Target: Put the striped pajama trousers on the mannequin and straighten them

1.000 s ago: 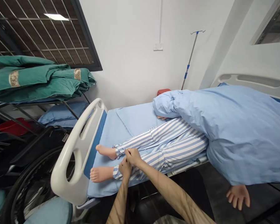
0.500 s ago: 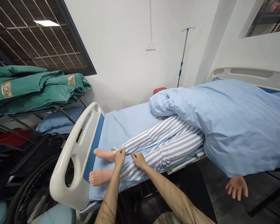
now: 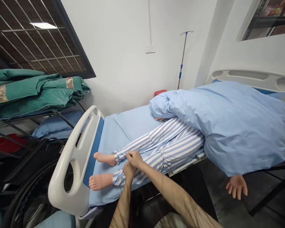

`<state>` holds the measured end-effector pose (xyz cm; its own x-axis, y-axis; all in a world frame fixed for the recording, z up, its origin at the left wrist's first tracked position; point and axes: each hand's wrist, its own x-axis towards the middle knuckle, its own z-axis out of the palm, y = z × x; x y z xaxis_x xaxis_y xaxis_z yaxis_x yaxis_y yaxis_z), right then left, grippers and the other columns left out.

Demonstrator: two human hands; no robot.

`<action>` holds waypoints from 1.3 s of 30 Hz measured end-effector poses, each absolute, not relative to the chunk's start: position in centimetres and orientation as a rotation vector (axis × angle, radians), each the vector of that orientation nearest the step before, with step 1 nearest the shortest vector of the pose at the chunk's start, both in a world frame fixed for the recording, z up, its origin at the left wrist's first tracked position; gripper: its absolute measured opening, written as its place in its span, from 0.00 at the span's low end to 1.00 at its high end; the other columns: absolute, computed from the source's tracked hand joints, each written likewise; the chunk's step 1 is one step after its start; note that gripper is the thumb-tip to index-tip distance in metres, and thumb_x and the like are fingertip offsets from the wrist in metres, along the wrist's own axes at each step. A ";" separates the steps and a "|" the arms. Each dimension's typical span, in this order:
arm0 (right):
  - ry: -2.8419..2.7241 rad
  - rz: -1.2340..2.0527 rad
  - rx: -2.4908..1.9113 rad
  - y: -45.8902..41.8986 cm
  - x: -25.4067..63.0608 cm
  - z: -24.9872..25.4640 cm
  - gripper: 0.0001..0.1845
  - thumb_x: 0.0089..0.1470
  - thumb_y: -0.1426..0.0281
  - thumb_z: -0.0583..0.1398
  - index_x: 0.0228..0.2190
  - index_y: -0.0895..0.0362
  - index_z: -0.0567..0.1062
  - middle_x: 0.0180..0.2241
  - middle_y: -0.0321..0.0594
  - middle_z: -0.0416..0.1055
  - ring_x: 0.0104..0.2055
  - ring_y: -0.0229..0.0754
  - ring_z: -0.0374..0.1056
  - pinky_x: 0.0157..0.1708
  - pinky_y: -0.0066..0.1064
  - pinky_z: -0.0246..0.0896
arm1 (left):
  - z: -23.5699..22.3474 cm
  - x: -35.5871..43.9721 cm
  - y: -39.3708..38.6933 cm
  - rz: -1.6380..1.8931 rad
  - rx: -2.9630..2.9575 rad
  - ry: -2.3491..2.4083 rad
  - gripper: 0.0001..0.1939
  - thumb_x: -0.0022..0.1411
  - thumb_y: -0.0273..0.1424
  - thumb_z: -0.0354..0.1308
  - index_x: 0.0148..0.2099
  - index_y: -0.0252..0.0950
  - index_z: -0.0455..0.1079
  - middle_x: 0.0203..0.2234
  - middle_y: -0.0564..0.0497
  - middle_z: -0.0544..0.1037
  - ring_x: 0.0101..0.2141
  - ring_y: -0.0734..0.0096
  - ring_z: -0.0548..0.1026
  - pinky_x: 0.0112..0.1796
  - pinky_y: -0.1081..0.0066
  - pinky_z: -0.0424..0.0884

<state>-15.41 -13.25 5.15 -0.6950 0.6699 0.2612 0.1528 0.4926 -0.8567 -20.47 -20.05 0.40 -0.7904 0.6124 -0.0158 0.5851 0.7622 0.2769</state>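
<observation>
Broadly, a bed [image 3: 133, 122] spans the middle of the frame, its right part covered by a blue quilt [image 3: 228, 123]. Striped trousers [image 3: 172, 142] extend from under the quilt toward lower centre, with two bare feet [image 3: 101, 182] at their cuffs. Smallest, the right hand [image 3: 135, 159] and left hand [image 3: 129, 170] meet over the lower trouser legs, fingers clenched; whether they grip cloth I cannot tell.

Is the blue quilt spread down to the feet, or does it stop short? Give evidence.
Short: the blue quilt stops at the thighs, leaving striped trouser legs and both feet uncovered.
</observation>
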 end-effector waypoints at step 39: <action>-2.135 1.062 -0.878 -11.7 -12.4 0.0 0.21 0.61 0.65 0.49 0.21 0.58 0.71 0.22 0.42 0.72 0.25 0.38 0.63 0.26 0.29 0.46 | -1.0 -19.3 -16.9 1.484 0.675 2.451 0.16 0.58 0.36 0.48 0.20 0.37 0.62 0.17 0.52 0.69 0.23 0.73 0.62 0.28 0.72 0.55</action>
<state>-12.40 -11.75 -0.05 -0.6071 0.7661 0.2112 0.2936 0.4632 -0.8362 -19.33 -16.86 -1.03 -0.8762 0.4776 0.0652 0.2791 0.3923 0.8765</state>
